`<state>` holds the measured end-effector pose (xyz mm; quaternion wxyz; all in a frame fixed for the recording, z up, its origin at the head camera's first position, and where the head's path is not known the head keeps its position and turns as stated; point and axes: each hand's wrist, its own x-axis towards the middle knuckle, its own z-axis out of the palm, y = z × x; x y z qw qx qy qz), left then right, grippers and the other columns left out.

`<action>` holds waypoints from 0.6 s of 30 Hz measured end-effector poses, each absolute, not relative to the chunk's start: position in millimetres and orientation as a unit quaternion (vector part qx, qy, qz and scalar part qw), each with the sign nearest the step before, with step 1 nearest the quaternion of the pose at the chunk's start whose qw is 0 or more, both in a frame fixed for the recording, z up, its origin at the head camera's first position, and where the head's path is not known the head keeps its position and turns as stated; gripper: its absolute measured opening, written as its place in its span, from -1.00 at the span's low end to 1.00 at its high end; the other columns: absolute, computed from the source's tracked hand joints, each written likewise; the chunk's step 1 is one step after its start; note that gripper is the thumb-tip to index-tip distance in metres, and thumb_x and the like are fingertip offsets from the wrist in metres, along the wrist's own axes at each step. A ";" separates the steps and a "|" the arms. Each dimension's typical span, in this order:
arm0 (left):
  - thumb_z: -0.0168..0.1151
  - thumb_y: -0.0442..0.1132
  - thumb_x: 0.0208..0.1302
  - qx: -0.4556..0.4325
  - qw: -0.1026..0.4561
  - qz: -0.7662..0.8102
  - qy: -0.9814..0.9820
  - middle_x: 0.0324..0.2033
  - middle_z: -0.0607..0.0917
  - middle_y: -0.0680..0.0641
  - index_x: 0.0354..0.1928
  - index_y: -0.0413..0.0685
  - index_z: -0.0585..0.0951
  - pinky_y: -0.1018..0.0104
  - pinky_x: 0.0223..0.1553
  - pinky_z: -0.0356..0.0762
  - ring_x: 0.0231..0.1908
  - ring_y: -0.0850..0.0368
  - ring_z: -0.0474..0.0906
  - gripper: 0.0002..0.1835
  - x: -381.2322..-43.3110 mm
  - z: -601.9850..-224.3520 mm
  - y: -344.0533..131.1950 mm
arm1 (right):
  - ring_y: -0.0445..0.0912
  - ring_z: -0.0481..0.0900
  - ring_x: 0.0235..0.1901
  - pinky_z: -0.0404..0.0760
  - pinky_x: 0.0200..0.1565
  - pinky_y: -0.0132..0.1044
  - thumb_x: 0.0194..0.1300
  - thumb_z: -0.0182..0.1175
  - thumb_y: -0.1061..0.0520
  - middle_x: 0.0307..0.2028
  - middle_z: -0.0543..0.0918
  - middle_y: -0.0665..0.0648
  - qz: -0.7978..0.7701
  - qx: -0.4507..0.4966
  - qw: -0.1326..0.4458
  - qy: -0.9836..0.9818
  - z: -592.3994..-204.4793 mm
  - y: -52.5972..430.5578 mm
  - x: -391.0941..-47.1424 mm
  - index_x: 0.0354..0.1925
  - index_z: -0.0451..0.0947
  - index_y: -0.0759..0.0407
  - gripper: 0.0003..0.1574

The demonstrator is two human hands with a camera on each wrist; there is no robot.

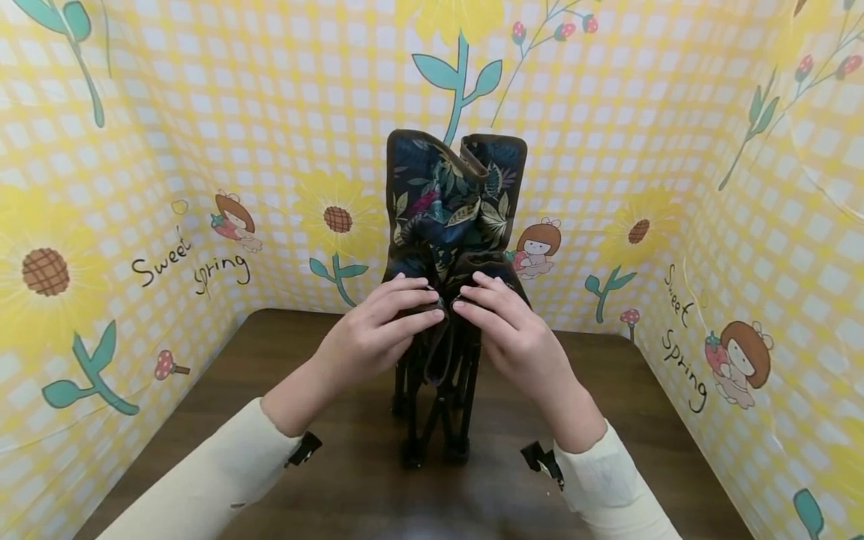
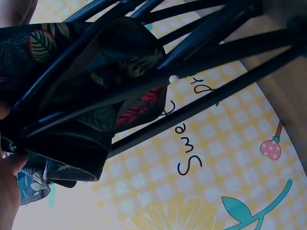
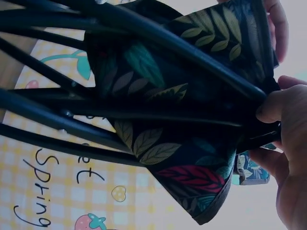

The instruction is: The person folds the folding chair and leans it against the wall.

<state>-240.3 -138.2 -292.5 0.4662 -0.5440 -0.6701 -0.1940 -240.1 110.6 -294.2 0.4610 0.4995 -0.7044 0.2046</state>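
Observation:
A folding chair (image 1: pixel 448 202) stands upright and mostly folded, its dark fabric printed with leaves. My left hand (image 1: pixel 378 322) grips the near left corner of its seat, thumb below and fingers over the top. On the near right corner, my right hand (image 1: pixel 513 330) holds on in the same way, thumb and fingers around the frame end in the right wrist view. Between the hands the seat fabric (image 2: pixel 76 165) sags in a fold. Crossed black tube legs (image 3: pixel 177 117) run from the held corners toward the table.
The chair's feet stand on a dark brown wooden table (image 1: pixel 304 480). A yellow checked sheet (image 1: pixel 270 112) with flowers and lettering encloses the table at the back and both sides, close behind the backrest.

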 end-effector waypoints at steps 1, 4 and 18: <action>0.17 -0.42 0.29 -0.542 0.466 -0.198 -0.671 0.07 0.60 -0.21 0.08 -0.10 0.64 -0.20 0.17 0.43 0.15 -0.21 0.50 -0.67 -239.3 -293.4 -137.8 | 0.15 0.47 0.22 0.40 0.28 0.02 0.37 0.00 0.35 0.10 0.60 0.22 0.206 0.498 0.459 -0.707 -294.3 110.5 -239.0 0.14 0.56 0.18 -0.57; 0.33 -0.40 0.16 -0.539 0.466 -0.203 -0.672 0.08 0.59 -0.23 0.09 -0.09 0.64 -0.21 0.19 0.40 0.19 -0.21 0.46 -0.59 -237.4 -295.0 -137.5 | 0.14 0.45 0.25 0.40 0.27 0.06 0.31 0.03 0.35 0.11 0.60 0.21 0.200 0.489 0.463 -0.712 -293.6 110.1 -235.9 0.14 0.56 0.16 -0.54; 0.46 -0.35 0.02 -0.513 0.458 -0.231 -0.688 0.14 0.54 -0.25 0.14 -0.11 0.60 -0.11 0.26 0.36 0.26 -0.19 0.39 -0.45 -228.1 -295.8 -137.0 | 0.22 0.47 0.20 0.43 0.21 0.16 0.17 0.15 0.35 0.14 0.56 0.26 0.203 0.457 0.495 -0.711 -295.6 116.8 -227.8 0.09 0.58 0.18 -0.52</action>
